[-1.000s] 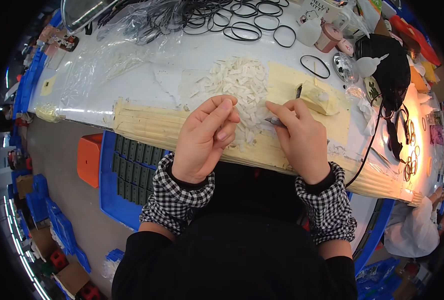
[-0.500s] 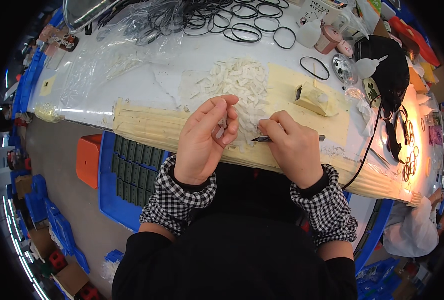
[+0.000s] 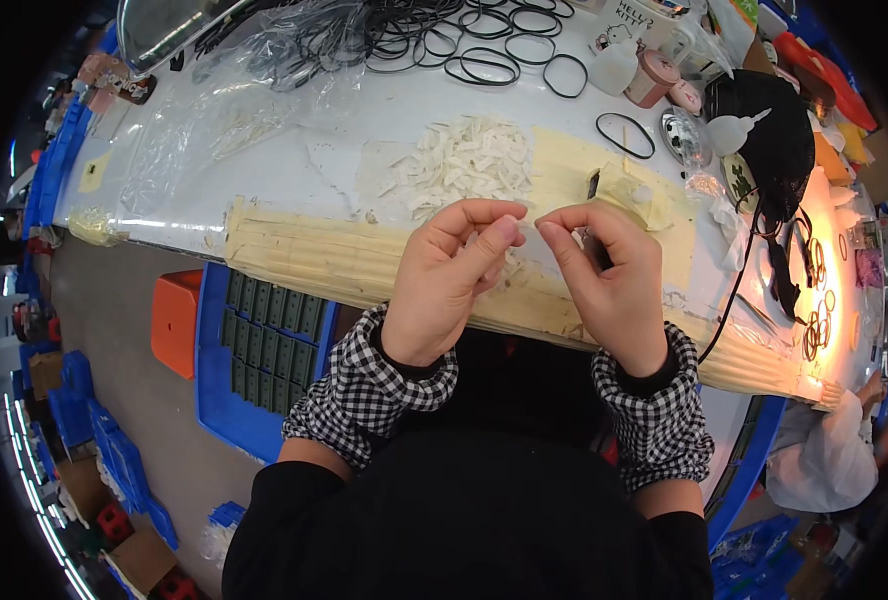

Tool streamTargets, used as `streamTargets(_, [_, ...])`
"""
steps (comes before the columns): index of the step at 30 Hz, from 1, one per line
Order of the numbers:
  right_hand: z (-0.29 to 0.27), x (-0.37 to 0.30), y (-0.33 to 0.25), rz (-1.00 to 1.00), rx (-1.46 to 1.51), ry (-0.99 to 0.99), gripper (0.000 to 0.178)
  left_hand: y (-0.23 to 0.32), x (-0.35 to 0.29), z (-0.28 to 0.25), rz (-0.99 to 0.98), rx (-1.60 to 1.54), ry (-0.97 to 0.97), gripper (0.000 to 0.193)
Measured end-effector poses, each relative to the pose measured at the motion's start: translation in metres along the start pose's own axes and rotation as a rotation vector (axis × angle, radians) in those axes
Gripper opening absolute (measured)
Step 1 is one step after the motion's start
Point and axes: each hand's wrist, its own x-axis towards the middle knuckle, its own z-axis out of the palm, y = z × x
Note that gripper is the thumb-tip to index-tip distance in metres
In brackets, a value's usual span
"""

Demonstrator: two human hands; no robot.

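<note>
My left hand [image 3: 444, 275] is closed in a pinch over the table's front edge, thumb pressed to the forefinger. Right beside it, my right hand [image 3: 619, 275] pinches too, its fingertips almost meeting the left ones. A small pale strip [image 3: 528, 222] shows faintly between the two pinches. Part of a slim dark tool [image 3: 596, 248] shows among the curled fingers of my right hand; its kind is hidden. Just beyond my hands lies a loose pile of short white strips [image 3: 474, 160]. What else the left palm holds cannot be seen.
Black rubber rings [image 3: 484, 65] and a clear plastic bag [image 3: 254, 100] lie at the back. A tape-wrapped block [image 3: 629, 195] sits to the right, near a lit lamp area with black cords. Blue crates [image 3: 209, 390] and an orange stool [image 3: 174, 320] stand below left.
My hands have come together, the left moving right and the right lifting from the pile. The slim dark tool, earlier sticking out of my right hand, is now mostly hidden in it.
</note>
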Motion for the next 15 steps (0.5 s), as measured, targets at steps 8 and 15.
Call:
streamTargets(8, [-0.002,-0.015,0.017,-0.149,-0.264,-0.143,0.021,0.006,0.0,-0.011,0.038,-0.143,0.116,0.019])
streamTargets(15, [0.003,-0.011,0.026,-0.206,-0.344,-0.079,0.016,0.011,-0.003,-0.009,-0.022,-0.068,0.102,0.018])
